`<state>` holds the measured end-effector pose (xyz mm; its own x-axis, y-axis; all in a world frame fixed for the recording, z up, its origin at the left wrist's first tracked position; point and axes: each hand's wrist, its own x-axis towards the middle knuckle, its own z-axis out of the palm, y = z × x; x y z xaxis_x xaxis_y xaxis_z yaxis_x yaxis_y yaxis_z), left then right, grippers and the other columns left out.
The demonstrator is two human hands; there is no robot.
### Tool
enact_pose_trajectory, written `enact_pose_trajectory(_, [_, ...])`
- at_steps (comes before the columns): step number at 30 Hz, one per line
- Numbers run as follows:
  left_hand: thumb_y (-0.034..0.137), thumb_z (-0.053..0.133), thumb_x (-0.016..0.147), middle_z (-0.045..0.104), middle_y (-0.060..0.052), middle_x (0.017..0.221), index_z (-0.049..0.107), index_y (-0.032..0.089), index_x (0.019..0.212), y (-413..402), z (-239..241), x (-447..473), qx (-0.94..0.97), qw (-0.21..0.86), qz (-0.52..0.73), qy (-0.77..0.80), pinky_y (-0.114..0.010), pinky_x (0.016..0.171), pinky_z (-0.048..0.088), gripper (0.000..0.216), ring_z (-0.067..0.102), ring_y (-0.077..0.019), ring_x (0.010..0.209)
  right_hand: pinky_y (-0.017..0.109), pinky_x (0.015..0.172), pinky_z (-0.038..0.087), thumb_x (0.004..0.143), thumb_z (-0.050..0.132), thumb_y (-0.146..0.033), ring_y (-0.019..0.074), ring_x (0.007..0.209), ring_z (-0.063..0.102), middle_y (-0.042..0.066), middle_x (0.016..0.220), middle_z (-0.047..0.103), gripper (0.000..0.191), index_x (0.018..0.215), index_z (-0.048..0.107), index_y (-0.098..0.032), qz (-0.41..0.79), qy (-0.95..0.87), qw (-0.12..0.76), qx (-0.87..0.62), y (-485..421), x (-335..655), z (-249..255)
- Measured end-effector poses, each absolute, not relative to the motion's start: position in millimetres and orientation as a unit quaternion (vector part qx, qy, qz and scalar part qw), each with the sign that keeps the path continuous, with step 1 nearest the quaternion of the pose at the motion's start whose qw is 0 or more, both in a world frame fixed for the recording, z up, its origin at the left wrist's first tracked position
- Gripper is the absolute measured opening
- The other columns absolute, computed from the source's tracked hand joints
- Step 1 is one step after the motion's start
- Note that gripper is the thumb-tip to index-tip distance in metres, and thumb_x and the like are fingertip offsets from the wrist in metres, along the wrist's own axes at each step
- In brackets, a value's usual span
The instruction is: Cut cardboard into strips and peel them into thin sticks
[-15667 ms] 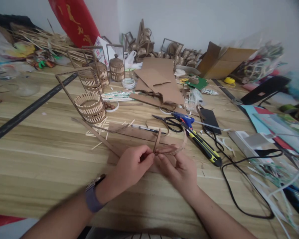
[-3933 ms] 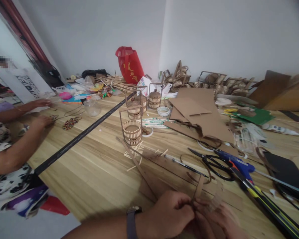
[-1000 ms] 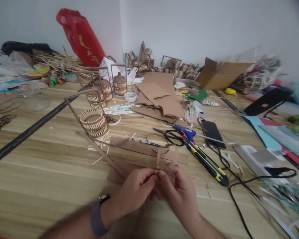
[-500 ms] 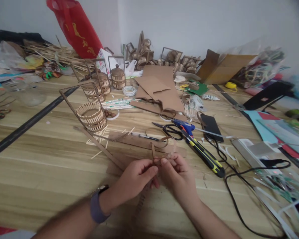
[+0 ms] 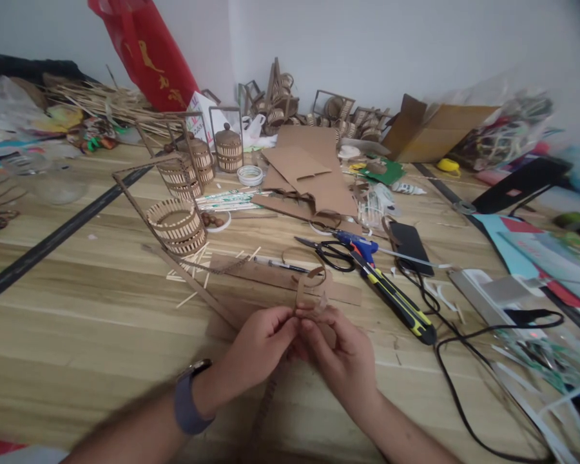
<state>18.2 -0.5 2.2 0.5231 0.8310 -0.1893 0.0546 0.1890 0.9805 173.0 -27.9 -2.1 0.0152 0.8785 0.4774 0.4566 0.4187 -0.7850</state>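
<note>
Between my two hands is a narrow brown cardboard strip (image 5: 300, 293), curling upward from the fingertips. My left hand (image 5: 265, 335) pinches it from the left, thumb against the fingers. From the right, my right hand (image 5: 336, 341) grips the same strip, its thumb tip close to the left thumb. The strip's lower end hangs below the hands, partly hidden by them. Just beyond lies a flat cardboard piece (image 5: 251, 270) with a pen (image 5: 285, 265) on it. A round basket of slats (image 5: 176, 225) with a tall handle stands to the far left of my hands.
Black scissors (image 5: 336, 254), a blue glue gun (image 5: 357, 245) and a yellow-black utility knife (image 5: 396, 299) lie right of centre. A phone (image 5: 410, 248), a power strip (image 5: 483, 293) and a black cable crowd the right. Cardboard sheets (image 5: 304, 154) and small lidded baskets (image 5: 229, 151) stand behind.
Both hands have drawn closer together, the right one moving slightly left and down. The strip's upper part now curls more visibly above the fingers.
</note>
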Motion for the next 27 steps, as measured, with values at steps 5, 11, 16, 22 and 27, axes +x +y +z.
enact_pose_trajectory(5, [0.043, 0.047, 0.094, 0.059, 0.000, 0.060, 0.057, 0.017, 0.076, -5, 3, 20, 0.577, 0.654, 0.284, 0.399, -0.023, 0.051, 0.040, 0.033, 0.052, -0.0125, 0.052, 0.030, 0.067, 0.055, 0.091, 0.061, -0.029, 0.0184, 0.073, 0.071, 0.002, 0.082, 0.076, 0.011, 0.081, 0.064, -0.026, 0.251, -0.629, 0.524, -0.517, -30, 171, -7])
enact_pose_trajectory(11, [0.035, 0.045, 0.094, 0.062, -0.001, 0.062, 0.054, 0.018, 0.072, -4, 6, 18, 0.620, 0.620, 0.268, 0.400, -0.023, 0.054, 0.042, 0.029, 0.054, -0.0134, 0.055, 0.028, 0.057, 0.052, 0.089, 0.063, -0.047, 0.0180, 0.067, 0.066, 0.002, 0.075, 0.072, 0.026, 0.078, 0.057, -0.024, 0.394, -0.516, 0.552, -0.523, -30, 172, -11])
enact_pose_trajectory(16, [0.038, 0.046, 0.094, 0.062, -0.001, 0.062, 0.053, 0.018, 0.068, -3, 10, 14, 0.640, 0.610, 0.253, 0.394, -0.023, 0.055, 0.041, 0.033, 0.056, -0.0134, 0.057, 0.024, 0.048, 0.047, 0.085, 0.067, -0.052, 0.0144, 0.054, 0.059, -0.002, 0.063, 0.064, 0.033, 0.075, 0.054, -0.023, 0.476, -0.463, 0.562, -0.494, -25, 175, -6])
enact_pose_trajectory(22, [0.052, 0.050, 0.092, 0.062, -0.002, 0.066, 0.058, 0.016, 0.072, -1, 12, 14, 0.614, 0.630, 0.271, 0.390, -0.023, 0.057, 0.043, 0.042, 0.056, -0.0140, 0.060, 0.028, 0.058, 0.053, 0.089, 0.064, -0.044, 0.0172, 0.063, 0.065, 0.001, 0.072, 0.070, 0.022, 0.081, 0.059, -0.024, 0.361, -0.548, 0.538, -0.529, -33, 179, -16])
enact_pose_trajectory(27, [0.051, 0.046, 0.094, 0.063, -0.003, 0.065, 0.059, 0.017, 0.076, -2, 11, 16, 0.593, 0.651, 0.269, 0.390, -0.025, 0.054, 0.045, 0.041, 0.057, -0.0145, 0.056, 0.030, 0.067, 0.057, 0.091, 0.062, -0.029, 0.0197, 0.078, 0.072, 0.003, 0.084, 0.075, 0.009, 0.083, 0.063, -0.026, 0.214, -0.681, 0.508, -0.482, -29, 181, -7])
